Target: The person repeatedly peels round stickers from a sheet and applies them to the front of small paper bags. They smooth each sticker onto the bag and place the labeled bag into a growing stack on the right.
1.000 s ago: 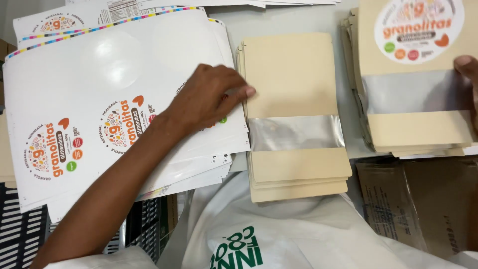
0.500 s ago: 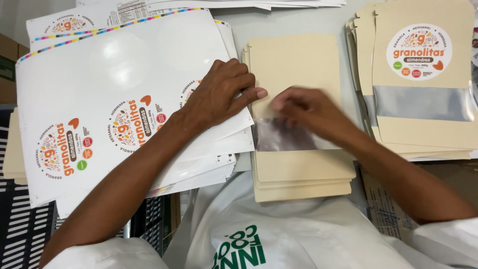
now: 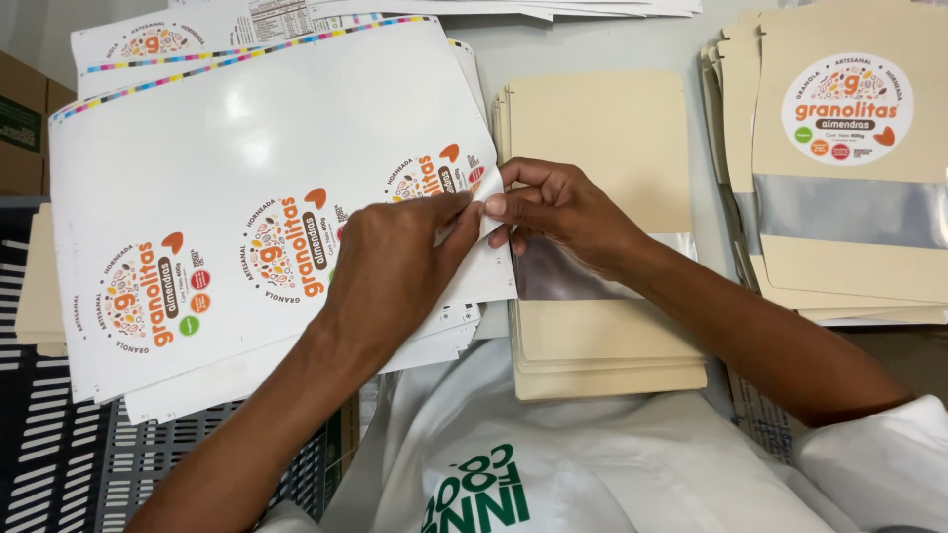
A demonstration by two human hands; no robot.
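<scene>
A glossy white sticker sheet (image 3: 247,148) with round printed labels lies on top of a stack of such sheets at the left. My left hand (image 3: 395,266) rests on its right edge, fingers pinching at a label (image 3: 434,178) there. My right hand (image 3: 558,212) meets it from the right, thumb and forefinger gripping the same sheet edge. Under my right hand lies a stack of plain beige pouches (image 3: 612,128) with a clear window strip (image 3: 553,276).
A stack of beige pouches carrying round labels (image 3: 849,158) sits at the right. More sheets (image 3: 494,8) lie along the far edge. A black slatted crate (image 3: 59,464) is at lower left, a brown cardboard box (image 3: 20,128) at far left.
My right hand came in from the far right stack across the plain pouches to the sheet's edge. My left hand slid slightly along the sheet, now pinching at the label with it.
</scene>
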